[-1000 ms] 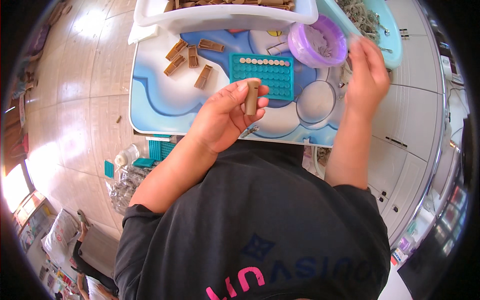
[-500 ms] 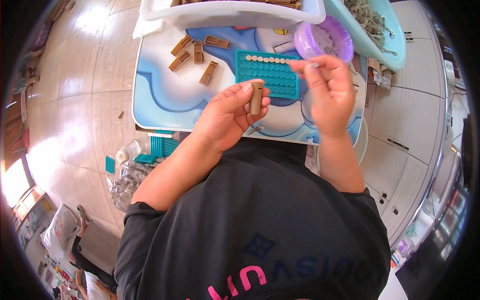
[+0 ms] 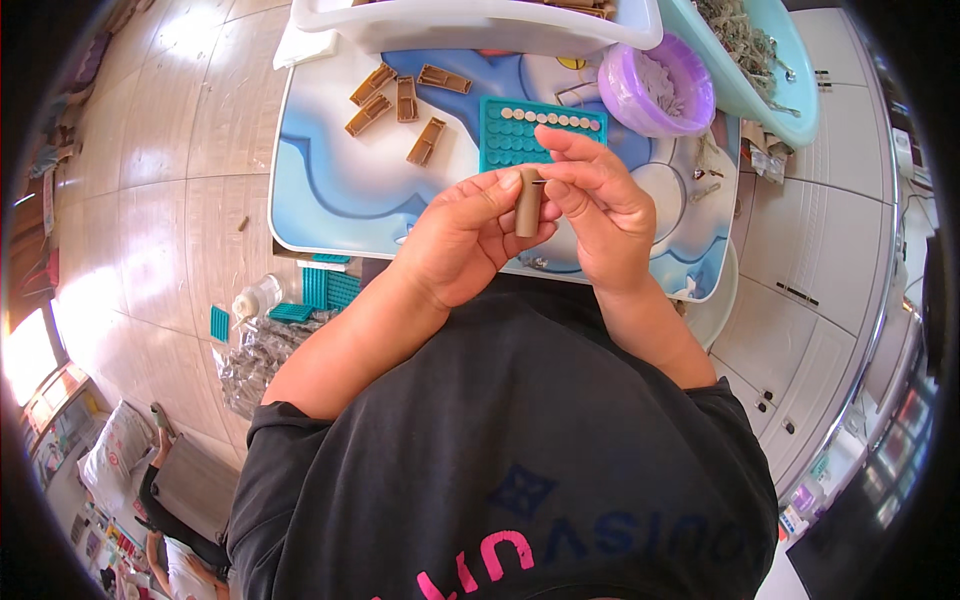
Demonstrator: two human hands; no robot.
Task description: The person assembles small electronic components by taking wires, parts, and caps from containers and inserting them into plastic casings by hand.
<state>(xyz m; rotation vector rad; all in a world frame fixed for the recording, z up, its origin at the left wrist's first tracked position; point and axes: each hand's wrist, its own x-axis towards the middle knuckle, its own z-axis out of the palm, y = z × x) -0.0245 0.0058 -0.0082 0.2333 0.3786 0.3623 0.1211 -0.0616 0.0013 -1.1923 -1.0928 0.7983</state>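
My left hand (image 3: 450,240) is closed around an upright brown plastic casing (image 3: 527,208), a smooth tube-like shell with a small slot near its top. Fingertips of my right hand (image 3: 612,225) are pinched at that slot. A thin dark sliver shows between them and the casing, too small to name. Just beyond my hands lies a teal tray (image 3: 487,130) of round cups, with a row of small pale discs (image 3: 542,117) along its far side. Several similar brown casings (image 3: 426,142) lie loose to the left of the tray, their hollow sides up.
A white bin (image 3: 480,36) of brown parts stands at the table's far edge. Right of it are a purple bowl (image 3: 635,115) with pale bits and a light-teal basin (image 3: 800,125) of tangled metal-like pieces. Teal trays (image 3: 315,288) and a plastic bag (image 3: 255,365) sit low on the left.
My right hand has come left and down from beside the tray to the casing, its fingertips now at the slot. My left hand still holds the casing.
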